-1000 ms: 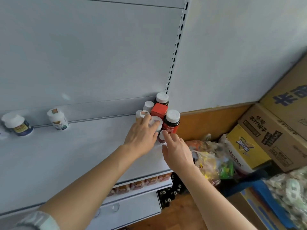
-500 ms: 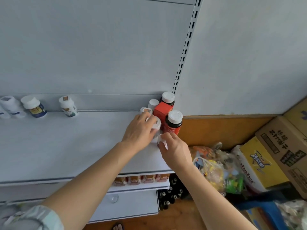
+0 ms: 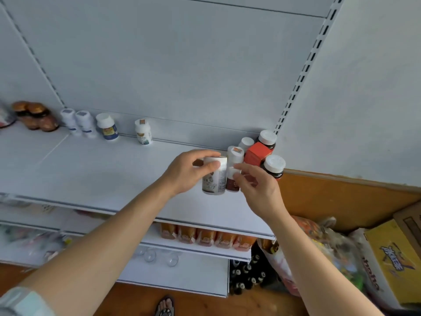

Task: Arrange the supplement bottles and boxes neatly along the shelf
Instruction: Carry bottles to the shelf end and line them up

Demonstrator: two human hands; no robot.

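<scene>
My left hand grips a white labelled bottle above the white shelf. Right beside it my right hand holds a small dark brown bottle with a white cap by its top. Behind them, in the shelf's right back corner, stand a red-orange box, two dark bottles with white caps and two small white bottles. Farther left along the back stand a white bottle, a blue-labelled bottle, two white bottles and brown jars.
A lower shelf holds a row of orange packs. Dark bottles stand on the floor below. Plastic bags and cardboard boxes crowd the right. A slotted upright runs up the back panel.
Both hands have drawn a bottle each out of the corner cluster, toward the shelf's front. My view has swung left and down, showing more bottles at the far left.
</scene>
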